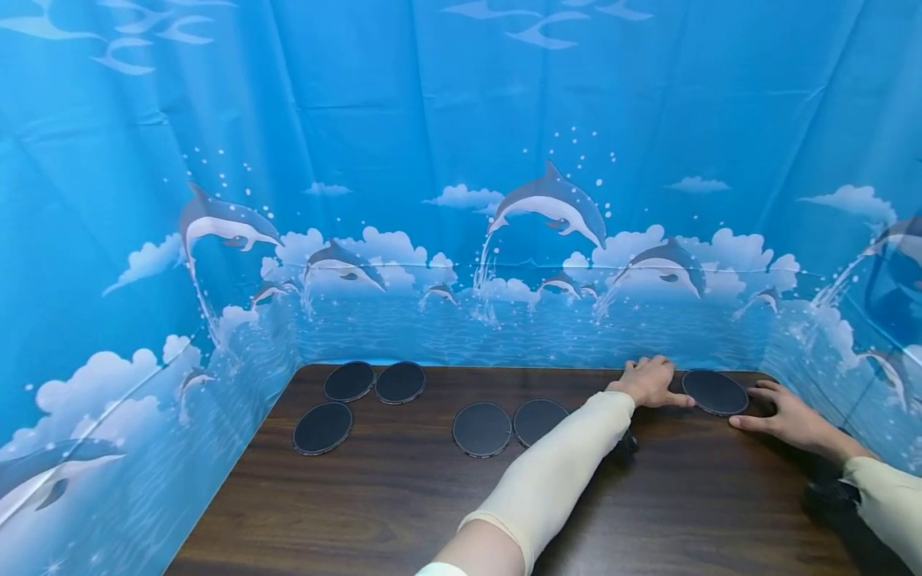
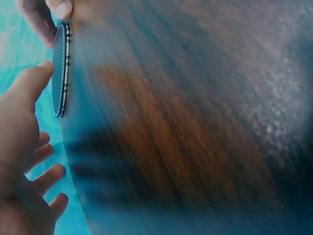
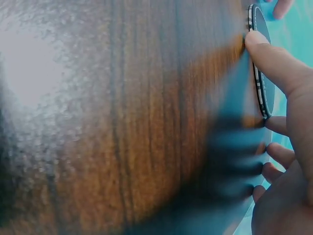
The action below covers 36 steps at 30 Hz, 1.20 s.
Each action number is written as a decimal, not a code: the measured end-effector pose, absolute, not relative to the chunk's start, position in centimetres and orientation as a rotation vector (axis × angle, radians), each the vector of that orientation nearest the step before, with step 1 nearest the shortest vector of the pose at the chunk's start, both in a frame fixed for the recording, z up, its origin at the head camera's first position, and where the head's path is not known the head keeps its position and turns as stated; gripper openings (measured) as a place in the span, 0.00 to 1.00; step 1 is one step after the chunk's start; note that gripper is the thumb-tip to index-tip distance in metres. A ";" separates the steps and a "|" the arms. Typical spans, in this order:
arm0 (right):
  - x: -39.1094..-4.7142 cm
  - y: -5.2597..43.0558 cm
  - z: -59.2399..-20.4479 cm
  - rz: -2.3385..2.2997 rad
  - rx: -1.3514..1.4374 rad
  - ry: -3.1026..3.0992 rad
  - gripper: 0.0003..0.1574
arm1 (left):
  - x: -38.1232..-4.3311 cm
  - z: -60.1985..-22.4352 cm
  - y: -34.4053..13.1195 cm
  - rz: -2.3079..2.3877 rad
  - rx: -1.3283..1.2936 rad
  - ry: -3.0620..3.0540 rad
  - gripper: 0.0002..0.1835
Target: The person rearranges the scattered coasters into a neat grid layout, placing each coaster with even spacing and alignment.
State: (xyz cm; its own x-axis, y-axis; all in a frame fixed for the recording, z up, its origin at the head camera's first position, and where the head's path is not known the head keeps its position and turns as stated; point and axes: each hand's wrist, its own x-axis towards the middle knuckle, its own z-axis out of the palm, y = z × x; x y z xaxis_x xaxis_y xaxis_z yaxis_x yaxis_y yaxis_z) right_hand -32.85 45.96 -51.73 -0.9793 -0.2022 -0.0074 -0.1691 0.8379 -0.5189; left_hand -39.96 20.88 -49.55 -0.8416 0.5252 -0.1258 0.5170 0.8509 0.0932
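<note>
A round black coaster [image 1: 715, 392] with a pale dashed rim lies flat near the table's back right edge. My left hand [image 1: 651, 382] is on its left side, thumb tip at the rim and the other fingers spread toward the back edge. On the opposite side, my right hand [image 1: 788, 420] has its thumb and forefinger at the rim. In the left wrist view, the left thumb [image 2: 30, 83] reaches the coaster [image 2: 60, 71]. The right wrist view shows the right thumb [image 3: 276, 58] against the rim of the coaster [image 3: 258, 78].
Left of my forearm, two more coasters lie side by side: one [image 1: 482, 430] and another [image 1: 540, 422] partly behind the sleeve. Three others [image 1: 349, 381] sit together at the back left. A dolphin-printed blue curtain [image 1: 461, 200] surrounds the brown wooden table [image 1: 403, 512].
</note>
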 end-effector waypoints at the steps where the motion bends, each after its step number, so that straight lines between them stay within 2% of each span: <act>1: -33.0 45.9 -51.8 -0.823 -0.300 2.952 0.61 | -40.0 -49.6 20.9 0.080 0.814 2.874 0.40; 14: -33.2 45.3 -51.7 -0.838 -0.307 2.957 0.59 | -39.8 -49.8 21.5 0.061 0.842 2.850 0.21; 23: -33.4 45.0 -52.1 -0.877 -0.314 2.976 0.58 | -40.1 -50.4 21.4 0.067 0.818 2.917 0.25; 30: -33.0 45.2 -52.0 -0.935 -0.289 2.934 0.59 | -39.5 -50.8 22.2 0.088 0.842 2.944 0.19; 36: -32.9 45.3 -52.1 -0.903 -0.279 2.961 0.59 | -39.6 -51.2 23.0 0.088 0.816 2.967 0.18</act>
State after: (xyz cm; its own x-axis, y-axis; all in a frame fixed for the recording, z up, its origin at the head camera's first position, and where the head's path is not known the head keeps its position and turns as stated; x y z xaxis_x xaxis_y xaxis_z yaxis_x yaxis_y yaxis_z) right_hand -32.90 45.25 -52.11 -0.9833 -0.1811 0.0201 -0.1615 0.8151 -0.5564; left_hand -39.57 22.99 -51.24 -0.8576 0.5122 -0.0452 0.5087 0.8580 0.0718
